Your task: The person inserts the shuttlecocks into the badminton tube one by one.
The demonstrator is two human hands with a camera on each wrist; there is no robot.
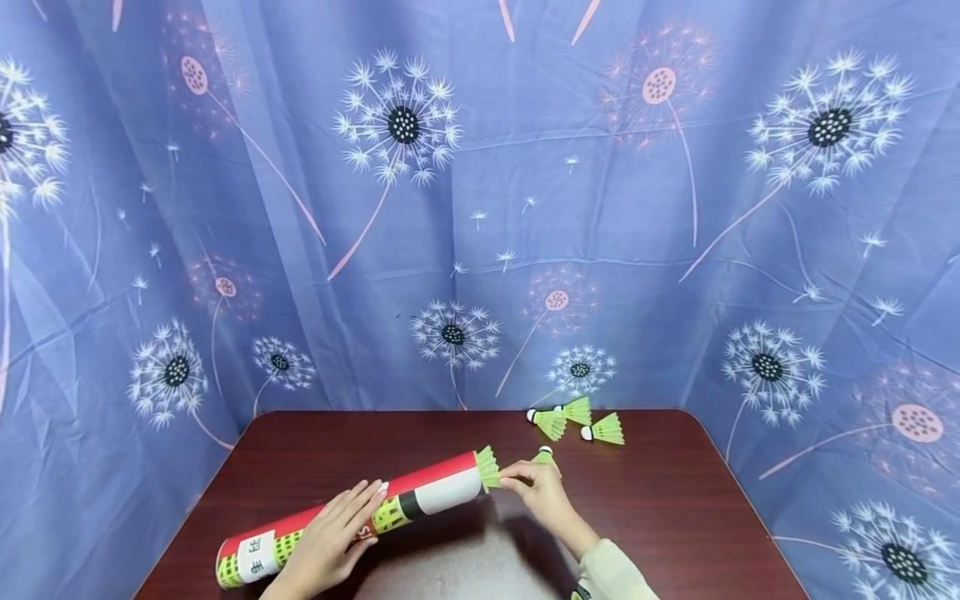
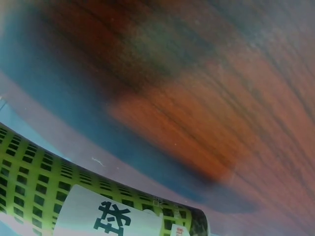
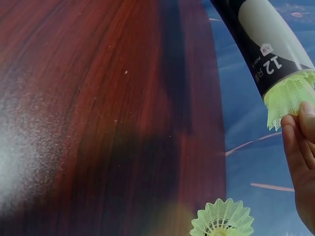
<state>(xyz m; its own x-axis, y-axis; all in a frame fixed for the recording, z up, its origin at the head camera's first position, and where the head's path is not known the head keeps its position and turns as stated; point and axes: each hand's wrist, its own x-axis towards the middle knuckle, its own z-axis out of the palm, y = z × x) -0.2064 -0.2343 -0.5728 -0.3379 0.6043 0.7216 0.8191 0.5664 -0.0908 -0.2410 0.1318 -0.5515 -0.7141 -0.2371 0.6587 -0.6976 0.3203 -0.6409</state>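
Observation:
A shuttlecock tube [image 1: 442, 487], red, white, black and yellow-green, lies slantwise over the table's left half. My left hand [image 1: 333, 533] holds it around the middle, fingers across its top and thumb on the near side. From the tube's right mouth sticks the green skirt of a shuttlecock [image 1: 487, 468]. Thumb and fingertips of my right hand [image 1: 543, 500] pinch the edge of that skirt; its head is hidden inside. In the right wrist view the skirt [image 3: 288, 98] flares at the tube's rim. The left wrist view shows only the tube's checked end [image 2: 39, 191].
Behind my right hand lies one loose green shuttlecock [image 1: 546, 457]. Several more, with white heads, lie by the back edge, such as this shuttlecock [image 1: 606, 429]. The dark red wooden table [image 1: 675, 517] meets a blue dandelion-print curtain [image 1: 480, 208] at the back and sides.

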